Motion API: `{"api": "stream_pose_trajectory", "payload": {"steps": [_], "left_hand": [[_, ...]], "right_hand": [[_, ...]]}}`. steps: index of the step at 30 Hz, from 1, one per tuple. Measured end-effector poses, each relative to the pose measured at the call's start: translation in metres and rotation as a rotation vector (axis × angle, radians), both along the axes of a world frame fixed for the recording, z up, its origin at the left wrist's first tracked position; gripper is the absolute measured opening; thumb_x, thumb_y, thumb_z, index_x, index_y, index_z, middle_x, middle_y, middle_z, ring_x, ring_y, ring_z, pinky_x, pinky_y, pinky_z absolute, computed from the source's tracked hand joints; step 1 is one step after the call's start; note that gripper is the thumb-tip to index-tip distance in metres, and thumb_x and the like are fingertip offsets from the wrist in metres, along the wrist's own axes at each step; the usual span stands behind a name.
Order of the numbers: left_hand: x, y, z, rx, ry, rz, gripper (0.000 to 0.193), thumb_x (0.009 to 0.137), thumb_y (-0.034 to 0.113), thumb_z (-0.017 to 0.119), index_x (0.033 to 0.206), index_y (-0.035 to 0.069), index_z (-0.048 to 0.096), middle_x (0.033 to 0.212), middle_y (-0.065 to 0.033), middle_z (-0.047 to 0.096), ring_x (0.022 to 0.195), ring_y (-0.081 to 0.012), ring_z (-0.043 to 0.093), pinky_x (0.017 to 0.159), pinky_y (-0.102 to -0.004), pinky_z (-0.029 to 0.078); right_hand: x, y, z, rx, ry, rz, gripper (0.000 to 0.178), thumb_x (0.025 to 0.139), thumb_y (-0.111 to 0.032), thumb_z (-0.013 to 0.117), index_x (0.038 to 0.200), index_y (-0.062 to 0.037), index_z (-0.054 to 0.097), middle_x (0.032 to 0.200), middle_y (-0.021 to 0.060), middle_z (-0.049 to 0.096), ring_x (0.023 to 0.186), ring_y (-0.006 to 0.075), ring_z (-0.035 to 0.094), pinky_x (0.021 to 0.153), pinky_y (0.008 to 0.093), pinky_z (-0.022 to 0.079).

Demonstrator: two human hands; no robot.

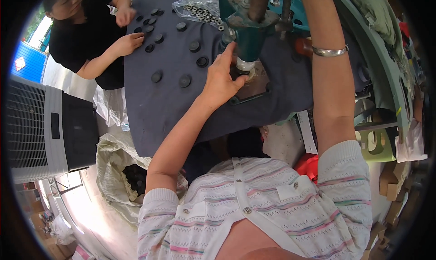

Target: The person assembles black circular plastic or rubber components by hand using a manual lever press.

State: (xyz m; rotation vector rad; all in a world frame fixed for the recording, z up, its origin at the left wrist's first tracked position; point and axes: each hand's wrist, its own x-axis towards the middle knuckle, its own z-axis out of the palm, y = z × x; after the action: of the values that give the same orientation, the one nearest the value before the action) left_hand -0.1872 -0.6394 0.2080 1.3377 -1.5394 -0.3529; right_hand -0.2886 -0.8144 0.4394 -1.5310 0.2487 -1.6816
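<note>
Dark grey cloth covers the tabletop [147, 114], where black round plastic caps [185, 81] lie scattered near a clear plastic bag of metal rings [202, 12]; across the left edge sits a co-worker in a black top [88, 44].

Beneath the pale tip [245, 65] of a teal metal press [250, 39] lies a small dark round piece [241, 71], just right of the left hand [222, 78], which is the nearer one. Thumb and forefinger stand spread, the thumb at the piece, the forefinger pointing up beside the press. The ram's axis runs down over the piece, which shows no long axis.

Whether the covered fingers pinch it, I cannot tell. The right hand is cut off above the upper edge, its state unseen.
</note>
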Motion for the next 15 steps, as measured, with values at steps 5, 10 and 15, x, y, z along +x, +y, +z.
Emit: {"api": "stream_pose_trajectory", "payload": {"steps": [5,10,15], "left_hand": [[0.001,-0.002,-0.005,-0.025,0.021,0.006,0.092,0.063,0.005,0.084,0.143,0.001,0.039,0.097,-0.0152,0.061,0.088,-0.0325,0.061,0.078,-0.0396,0.051],[0.006,-0.002,-0.013,-0.071,-0.029,-0.004,0.096,0.064,0.011,0.086,0.146,0.002,0.036,0.096,-0.0135,0.062,0.087,-0.0311,0.061,0.078,-0.0396,0.051],[0.002,-0.006,-0.014,-0.041,0.031,-0.019,0.100,0.062,0.013,0.088,0.147,0.005,0.035,0.097,-0.0128,0.064,0.087,-0.0306,0.062,0.079,-0.0388,0.051]], "right_hand": [[-0.040,0.024,0.023,0.768,-0.358,0.890,0.023,0.099,-0.029,0.052,0.100,-0.0079,0.060,0.074,0.0012,0.055,0.051,0.0047,0.041,0.041,0.0194,0.030],[-0.045,0.078,-0.003,0.323,-0.468,0.475,0.024,0.100,-0.030,0.052,0.103,-0.0070,0.057,0.077,0.0045,0.056,0.051,0.0064,0.041,0.042,0.0205,0.030],[-0.098,0.092,-0.043,-0.316,-0.202,0.108,0.023,0.100,-0.030,0.050,0.103,-0.0081,0.056,0.086,0.0128,0.056,0.061,0.0183,0.048,0.053,0.0319,0.038]]}}
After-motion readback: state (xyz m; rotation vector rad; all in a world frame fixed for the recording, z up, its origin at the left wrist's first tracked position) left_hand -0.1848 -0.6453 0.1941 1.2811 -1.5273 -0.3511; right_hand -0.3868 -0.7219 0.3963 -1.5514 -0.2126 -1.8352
